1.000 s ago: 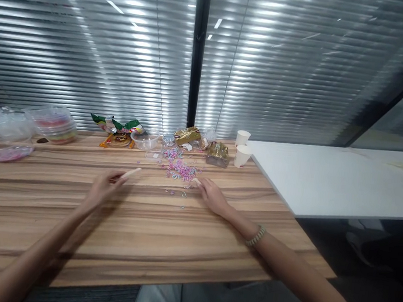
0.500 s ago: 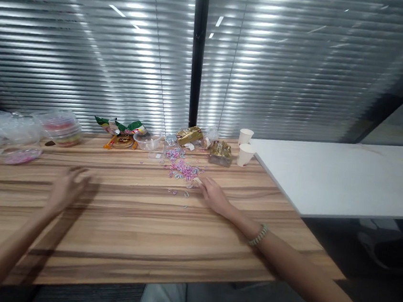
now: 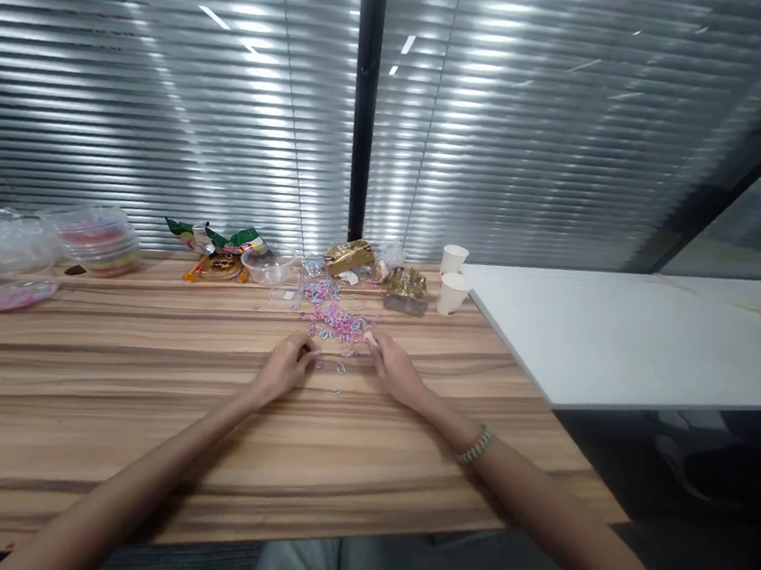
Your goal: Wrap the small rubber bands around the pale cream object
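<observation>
A pile of small pink, purple and pale rings (image 3: 339, 321) lies on the wooden table, with a few loose ones in front. My left hand (image 3: 287, 364) is at the pile's near left edge, fingertips pinched together low over the tabletop. Whatever is between them is too small to make out. On the pile's right side my right hand (image 3: 395, 370), above a bracelet on the wrist, grips a small whitish piece (image 3: 369, 338) between thumb and fingers. More rings spill from a clear bag (image 3: 316, 289) just behind the pile.
Two paper cups (image 3: 453, 294) and a gold wrapper package (image 3: 407, 292) stand back right. A clear bowl (image 3: 268, 267), green snack bags (image 3: 218, 241) and stacked plastic tubs (image 3: 96, 241) line the back left. A white table (image 3: 620, 337) adjoins at right.
My left hand has swept right across the table to the rings, its fingers going from apart to pinched. My right hand stays beside the pile with the whitish piece. The view has shifted slightly.
</observation>
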Demonstrator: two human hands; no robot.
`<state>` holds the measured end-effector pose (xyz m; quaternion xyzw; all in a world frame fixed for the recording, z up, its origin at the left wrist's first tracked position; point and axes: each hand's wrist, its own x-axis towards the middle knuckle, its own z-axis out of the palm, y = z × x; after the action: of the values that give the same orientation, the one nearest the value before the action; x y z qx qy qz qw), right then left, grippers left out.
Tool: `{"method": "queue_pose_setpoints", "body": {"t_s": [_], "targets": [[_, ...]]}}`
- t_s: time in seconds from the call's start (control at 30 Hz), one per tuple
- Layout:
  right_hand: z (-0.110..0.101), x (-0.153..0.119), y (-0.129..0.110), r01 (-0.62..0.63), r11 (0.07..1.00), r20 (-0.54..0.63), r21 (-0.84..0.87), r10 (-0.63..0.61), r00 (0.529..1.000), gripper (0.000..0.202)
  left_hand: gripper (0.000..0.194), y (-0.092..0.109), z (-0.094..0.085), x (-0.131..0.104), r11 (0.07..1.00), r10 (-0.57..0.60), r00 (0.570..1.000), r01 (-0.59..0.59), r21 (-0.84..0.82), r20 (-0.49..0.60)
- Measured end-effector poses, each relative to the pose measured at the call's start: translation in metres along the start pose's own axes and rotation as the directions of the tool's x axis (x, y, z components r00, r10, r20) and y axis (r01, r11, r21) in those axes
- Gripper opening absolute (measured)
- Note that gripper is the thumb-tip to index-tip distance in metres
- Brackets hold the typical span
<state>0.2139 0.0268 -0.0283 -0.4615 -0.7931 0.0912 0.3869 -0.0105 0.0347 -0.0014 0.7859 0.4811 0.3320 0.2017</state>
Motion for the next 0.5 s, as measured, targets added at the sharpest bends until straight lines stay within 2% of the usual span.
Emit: {"method": "queue_pose_setpoints", "body": {"t_s": [0.1, 0.17, 0.27, 0.5], "targets": [[-0.005, 0.001, -0.008, -0.026, 0.992, 0.087, 0.125, 0.015, 0.996, 0.025, 0.017, 0.013, 0.013, 0.001, 0.964, -0.09, 0.996, 0.083, -0.254, -0.014], [-0.008, 0.002, -0.014, -0.058, 0.969, 0.167, 0.239, 0.017, 0.986, 0.025, 0.018, 0.021, 0.022, -0.002, 0.927, -0.087, 0.996, 0.084, -0.365, 0.008], [-0.009, 0.001, -0.021, -0.115, 0.927, 0.24, 0.357, 0.028, 0.97, 0.03, 0.02, 0.029, 0.028, -0.007, 0.907, -0.045, 0.999, 0.053, -0.417, 0.029], [-0.005, 0.0, -0.024, -0.219, 0.834, 0.338, 0.507, 0.041, 0.94, 0.038, 0.02, 0.033, 0.026, -0.015, 0.887, -0.022, 0.999, 0.035, -0.461, 0.032]]}}
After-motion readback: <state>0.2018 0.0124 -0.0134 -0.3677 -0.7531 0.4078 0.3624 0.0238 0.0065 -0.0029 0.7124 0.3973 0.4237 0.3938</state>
